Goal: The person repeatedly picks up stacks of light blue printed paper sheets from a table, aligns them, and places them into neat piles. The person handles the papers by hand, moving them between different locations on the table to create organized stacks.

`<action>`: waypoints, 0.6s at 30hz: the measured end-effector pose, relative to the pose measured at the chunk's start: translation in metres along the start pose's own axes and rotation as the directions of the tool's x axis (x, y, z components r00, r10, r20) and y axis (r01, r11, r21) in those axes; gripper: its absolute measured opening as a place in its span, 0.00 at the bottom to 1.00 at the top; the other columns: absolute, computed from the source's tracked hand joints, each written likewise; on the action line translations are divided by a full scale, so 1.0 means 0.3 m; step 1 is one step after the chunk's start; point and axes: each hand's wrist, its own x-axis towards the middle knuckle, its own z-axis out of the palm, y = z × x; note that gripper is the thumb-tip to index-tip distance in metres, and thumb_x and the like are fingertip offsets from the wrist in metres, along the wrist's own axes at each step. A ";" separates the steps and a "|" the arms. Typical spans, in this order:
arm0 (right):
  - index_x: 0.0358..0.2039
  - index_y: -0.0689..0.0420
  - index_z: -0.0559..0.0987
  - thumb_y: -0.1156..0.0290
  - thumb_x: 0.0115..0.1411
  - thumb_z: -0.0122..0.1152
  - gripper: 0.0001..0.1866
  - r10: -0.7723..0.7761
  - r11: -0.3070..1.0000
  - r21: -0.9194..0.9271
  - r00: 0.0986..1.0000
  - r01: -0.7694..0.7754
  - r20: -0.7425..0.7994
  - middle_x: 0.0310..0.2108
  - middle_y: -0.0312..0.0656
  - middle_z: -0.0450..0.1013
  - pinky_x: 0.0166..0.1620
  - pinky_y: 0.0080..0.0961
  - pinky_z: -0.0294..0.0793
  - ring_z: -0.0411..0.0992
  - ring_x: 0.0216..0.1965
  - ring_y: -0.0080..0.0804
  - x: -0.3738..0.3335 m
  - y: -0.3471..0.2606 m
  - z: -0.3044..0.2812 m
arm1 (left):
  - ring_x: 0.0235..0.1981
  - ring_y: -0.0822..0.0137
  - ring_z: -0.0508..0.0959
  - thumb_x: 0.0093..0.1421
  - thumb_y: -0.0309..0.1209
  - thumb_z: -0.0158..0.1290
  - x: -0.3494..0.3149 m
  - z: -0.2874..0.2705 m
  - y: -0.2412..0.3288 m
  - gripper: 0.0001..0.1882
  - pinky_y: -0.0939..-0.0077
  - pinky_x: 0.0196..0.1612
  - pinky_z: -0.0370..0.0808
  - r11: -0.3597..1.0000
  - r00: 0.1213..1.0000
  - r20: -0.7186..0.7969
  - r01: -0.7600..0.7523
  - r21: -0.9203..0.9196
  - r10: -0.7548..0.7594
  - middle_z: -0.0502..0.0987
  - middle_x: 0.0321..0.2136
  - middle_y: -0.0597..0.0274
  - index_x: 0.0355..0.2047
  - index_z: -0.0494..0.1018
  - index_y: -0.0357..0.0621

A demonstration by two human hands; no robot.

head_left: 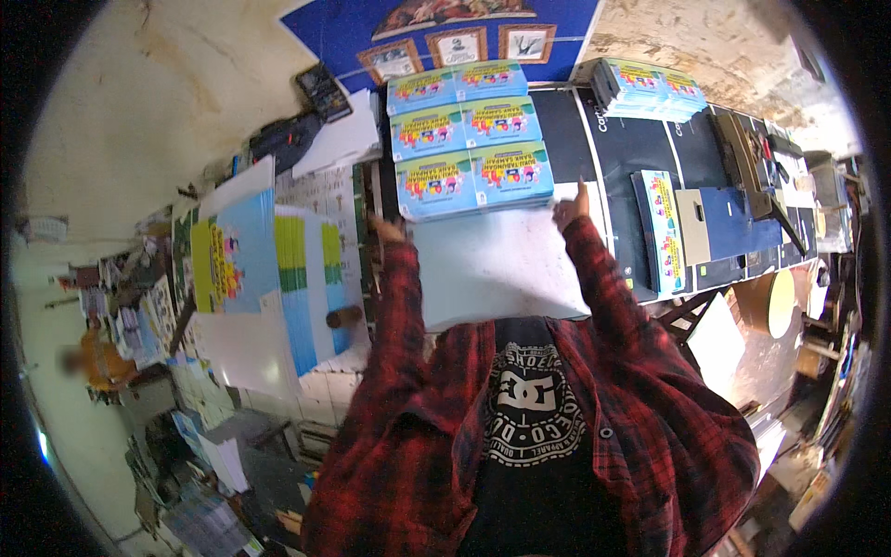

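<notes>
Both my arms reach forward in red-and-black plaid sleeves. My left hand [388, 228] is at the left edge of a pale, glossy board or sheet [492, 269]; its fingers look stretched out, though small and a little blurred. On the other side, my right hand [574, 208] is near the board's far right corner, one finger pointing forward. Neither hand visibly holds anything. Between and beyond them lie stacks of light-blue printed booklets or sheets [473, 176] with yellow lettering and cartoon figures, set in two columns. The right hand is just beside the nearest right stack.
On the left, more printed sheets [232, 255] lie beside a fanned pile with green and blue edges [306, 288]. To the right are a narrow printed stack [661, 232], a blue-and-beige folder-like piece [733, 223] and another booklet stack [650, 88]. A round stool [768, 304] stands lower right.
</notes>
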 end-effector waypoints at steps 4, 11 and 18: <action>0.63 0.70 0.39 0.20 0.44 0.33 0.66 -0.024 0.933 0.360 0.992 -0.023 0.127 0.66 0.61 0.40 0.65 0.40 0.42 0.42 0.66 0.50 -0.073 0.145 -0.004 | 0.45 0.52 0.65 0.52 0.70 0.34 -0.059 -0.087 -0.126 0.50 0.48 0.45 0.60 0.834 0.882 0.225 0.466 -0.295 -0.413 0.65 0.46 0.44 0.58 0.51 0.37; 0.64 0.66 0.30 0.17 0.39 0.35 0.71 -0.055 0.796 0.605 0.994 -0.011 0.090 0.67 0.56 0.27 0.67 0.39 0.30 0.29 0.69 0.47 -0.123 0.095 0.103 | 0.68 0.50 0.36 0.49 0.74 0.33 -0.183 0.065 -0.068 0.60 0.46 0.64 0.29 0.857 0.908 0.274 0.399 -0.325 -0.318 0.35 0.67 0.48 0.65 0.29 0.39; 0.64 0.66 0.31 0.15 0.36 0.36 0.73 0.018 0.792 0.610 1.000 -0.029 0.023 0.68 0.55 0.30 0.67 0.40 0.28 0.30 0.69 0.47 -0.131 0.051 0.135 | 0.68 0.48 0.34 0.44 0.78 0.32 -0.211 0.110 -0.034 0.64 0.47 0.64 0.28 0.885 0.920 0.249 0.369 -0.282 -0.304 0.36 0.67 0.48 0.65 0.33 0.39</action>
